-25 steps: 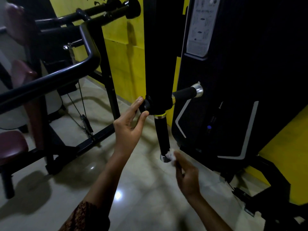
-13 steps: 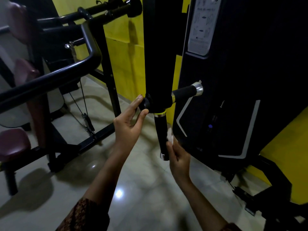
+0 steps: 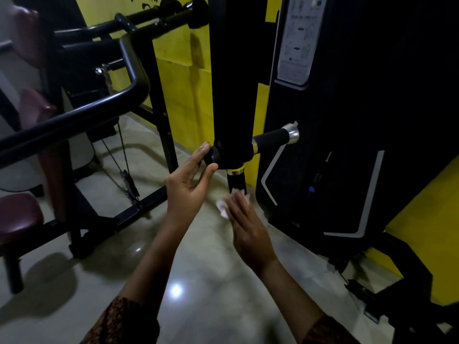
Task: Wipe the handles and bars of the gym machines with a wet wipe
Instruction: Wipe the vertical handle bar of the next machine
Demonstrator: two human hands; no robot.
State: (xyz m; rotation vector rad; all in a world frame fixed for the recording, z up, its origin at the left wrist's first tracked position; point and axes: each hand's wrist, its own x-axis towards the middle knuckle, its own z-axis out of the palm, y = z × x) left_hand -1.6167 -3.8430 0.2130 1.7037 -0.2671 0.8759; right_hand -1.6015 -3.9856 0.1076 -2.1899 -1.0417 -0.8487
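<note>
A black machine arm (image 3: 233, 95) hangs in the middle. A short vertical handle (image 3: 236, 180) with a yellow ring points down from its lower end. A side handle (image 3: 272, 139) with a chrome cap points right. My right hand (image 3: 248, 227) wraps the white wet wipe (image 3: 222, 208) around the vertical handle just below the ring. The handle's lower part is hidden behind that hand. My left hand (image 3: 187, 184) holds the black end knob (image 3: 212, 155) on the arm's left side between its straight fingers and thumb.
A black weight-stack housing (image 3: 360, 120) with an instruction sticker (image 3: 299, 40) stands right of the arm. Left are a curved black bar (image 3: 74, 115), padded rollers (image 3: 173, 13), maroon seat pads (image 3: 17, 214) and a cable (image 3: 124, 160). Below is glossy tile floor (image 3: 198, 281) and behind is a yellow wall (image 3: 181, 95).
My right hand has slid the wipe up the vertical handle from its chrome bottom end to just under the yellow ring. My left hand stays on the knob.
</note>
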